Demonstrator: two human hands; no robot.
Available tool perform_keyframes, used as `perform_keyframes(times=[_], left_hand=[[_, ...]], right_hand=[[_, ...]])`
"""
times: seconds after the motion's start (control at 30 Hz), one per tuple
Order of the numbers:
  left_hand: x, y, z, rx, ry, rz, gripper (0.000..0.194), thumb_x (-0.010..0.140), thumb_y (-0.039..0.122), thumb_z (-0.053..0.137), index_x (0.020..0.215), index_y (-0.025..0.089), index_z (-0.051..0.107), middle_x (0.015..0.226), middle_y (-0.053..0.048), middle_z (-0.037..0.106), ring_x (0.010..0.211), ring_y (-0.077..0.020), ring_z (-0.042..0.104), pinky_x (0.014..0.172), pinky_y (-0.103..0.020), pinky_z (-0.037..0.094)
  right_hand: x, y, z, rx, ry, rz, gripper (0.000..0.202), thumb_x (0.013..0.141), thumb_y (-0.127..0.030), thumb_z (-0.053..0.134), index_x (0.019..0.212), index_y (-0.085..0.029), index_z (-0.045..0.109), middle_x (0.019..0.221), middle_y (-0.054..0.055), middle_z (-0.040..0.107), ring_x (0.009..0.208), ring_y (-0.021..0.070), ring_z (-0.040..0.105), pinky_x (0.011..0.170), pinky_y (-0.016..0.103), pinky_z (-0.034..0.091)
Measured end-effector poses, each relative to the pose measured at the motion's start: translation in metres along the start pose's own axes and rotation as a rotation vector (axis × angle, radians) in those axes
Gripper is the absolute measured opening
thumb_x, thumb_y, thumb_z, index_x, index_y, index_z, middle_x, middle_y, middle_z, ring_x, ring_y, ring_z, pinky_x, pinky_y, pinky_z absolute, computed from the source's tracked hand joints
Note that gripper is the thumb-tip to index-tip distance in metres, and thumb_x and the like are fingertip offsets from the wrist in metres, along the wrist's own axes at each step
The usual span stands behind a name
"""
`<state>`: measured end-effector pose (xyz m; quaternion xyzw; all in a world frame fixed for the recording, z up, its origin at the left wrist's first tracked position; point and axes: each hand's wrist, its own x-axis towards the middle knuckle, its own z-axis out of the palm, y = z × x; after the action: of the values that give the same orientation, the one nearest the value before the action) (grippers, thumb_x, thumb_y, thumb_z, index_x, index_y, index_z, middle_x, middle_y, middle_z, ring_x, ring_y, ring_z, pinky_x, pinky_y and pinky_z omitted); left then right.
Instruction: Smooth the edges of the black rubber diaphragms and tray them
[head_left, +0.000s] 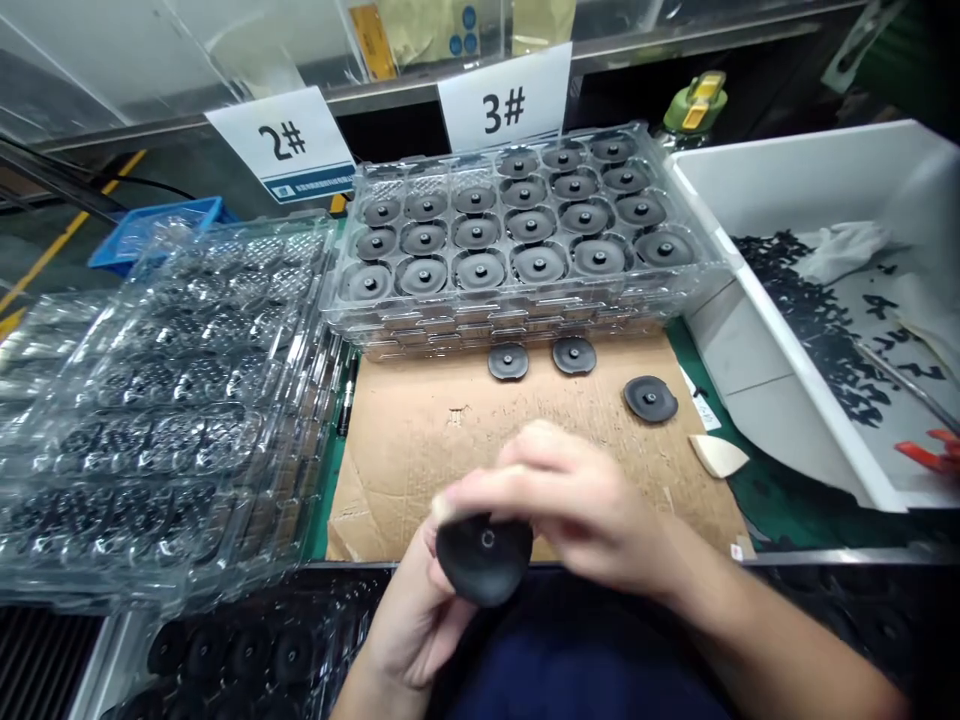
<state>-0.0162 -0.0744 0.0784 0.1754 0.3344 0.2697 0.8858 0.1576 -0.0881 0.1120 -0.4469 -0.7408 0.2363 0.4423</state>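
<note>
Low and close to my body, my left hand (420, 610) holds a round black plastic part (484, 575) by its left side, the fingers partly behind it. The part is a shallow disc with a small ring at its centre. My right hand (559, 500) lies over its upper edge, thumb and fingers closed there; what the fingertips grip at the rim is hidden. On the cardboard sheet (405, 440) beyond my hands lie three similar discs: one black disc (508, 361), another disc (574, 354) beside it, and a third disc (650, 398) farther right.
A stack of clear plastic trays (450, 325) holds rows of black discs. More clear trays (187, 400) are stacked at left. At right, a white bin (795, 400) contains small black pieces and a red-handled tool (926, 455). A cream wedge (718, 456) lies nearby; a bottle (696, 105) stands behind.
</note>
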Motion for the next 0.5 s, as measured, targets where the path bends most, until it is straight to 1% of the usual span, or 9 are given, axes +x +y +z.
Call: perform_keyframes(times=[0.1,0.13,0.17,0.27,0.33,0.37,0.43,0.47,0.5], left_hand=[[-0.003,0.006,-0.004,-0.046,-0.106,-0.04,0.041,0.065,0.018,0.073,0.103,0.026,0.065,0.105,-0.002,0.069,0.096,-0.0222,0.063,0.086,-0.029,0.046],[-0.003,0.007,-0.004,-0.059,-0.115,-0.045,0.042,0.064,0.018,0.074,0.104,0.028,0.064,0.106,-0.002,0.069,0.097,-0.0227,0.063,0.087,-0.03,0.046],[-0.003,0.007,-0.005,-0.066,-0.118,-0.042,0.042,0.064,0.019,0.074,0.104,0.028,0.064,0.106,-0.002,0.069,0.097,-0.023,0.064,0.087,-0.03,0.046],[0.0,0.005,-0.006,-0.092,-0.13,-0.026,0.043,0.066,0.022,0.073,0.107,0.026,0.062,0.107,-0.003,0.068,0.098,-0.0238,0.063,0.085,-0.028,0.048],[0.002,0.003,-0.006,-0.102,-0.139,-0.034,0.044,0.067,0.022,0.072,0.109,0.025,0.061,0.109,-0.004,0.067,0.099,-0.0244,0.062,0.085,-0.028,0.048],[0.002,0.002,-0.006,-0.1,-0.14,-0.043,0.043,0.067,0.021,0.072,0.109,0.025,0.061,0.109,-0.004,0.067,0.099,-0.0244,0.062,0.085,-0.028,0.048],[0.003,0.0,-0.006,-0.085,-0.139,-0.061,0.042,0.068,0.02,0.071,0.108,0.025,0.062,0.109,-0.005,0.067,0.098,-0.0245,0.063,0.084,-0.028,0.049],[0.002,0.0,-0.005,-0.072,-0.124,-0.07,0.043,0.067,0.019,0.071,0.108,0.023,0.062,0.107,-0.006,0.068,0.097,-0.0245,0.063,0.083,-0.029,0.049],[0.002,-0.002,-0.005,-0.059,-0.101,-0.078,0.044,0.067,0.017,0.072,0.109,0.022,0.062,0.105,-0.006,0.068,0.098,-0.0248,0.063,0.084,-0.03,0.049]], right_hand=[[-0.024,0.018,0.006,-0.081,0.176,0.389,0.029,0.092,-0.018,0.039,0.117,-0.023,0.054,0.1,0.004,0.06,0.088,0.0155,0.055,0.075,0.028,0.045],[-0.036,0.026,0.011,-0.108,0.187,0.483,0.03,0.092,-0.02,0.04,0.119,-0.025,0.052,0.104,0.004,0.06,0.091,0.0164,0.055,0.076,0.028,0.046],[-0.05,0.033,0.019,-0.123,0.157,0.543,0.031,0.092,-0.021,0.039,0.121,-0.025,0.051,0.106,0.004,0.059,0.094,0.017,0.056,0.077,0.029,0.047],[-0.086,0.055,0.041,-0.133,0.014,0.565,0.032,0.091,-0.021,0.038,0.12,-0.024,0.052,0.101,0.004,0.063,0.092,0.0181,0.059,0.078,0.032,0.049],[-0.095,0.06,0.046,-0.139,0.003,0.564,0.029,0.09,-0.02,0.039,0.115,-0.022,0.054,0.101,0.005,0.063,0.093,0.0197,0.06,0.079,0.035,0.05],[-0.093,0.057,0.044,-0.144,0.028,0.579,0.028,0.09,-0.02,0.039,0.114,-0.021,0.053,0.104,0.006,0.063,0.095,0.0202,0.059,0.08,0.036,0.049],[-0.078,0.041,0.032,-0.161,0.113,0.574,0.028,0.091,-0.02,0.039,0.117,-0.022,0.05,0.111,0.006,0.06,0.098,0.0197,0.057,0.08,0.034,0.047],[-0.066,0.029,0.024,-0.17,0.14,0.533,0.029,0.092,-0.02,0.039,0.119,-0.024,0.048,0.112,0.005,0.059,0.097,0.0185,0.057,0.079,0.032,0.047],[-0.053,0.016,0.016,-0.182,0.173,0.427,0.03,0.092,-0.021,0.041,0.12,-0.026,0.047,0.11,0.003,0.06,0.094,0.0175,0.057,0.077,0.031,0.045]])
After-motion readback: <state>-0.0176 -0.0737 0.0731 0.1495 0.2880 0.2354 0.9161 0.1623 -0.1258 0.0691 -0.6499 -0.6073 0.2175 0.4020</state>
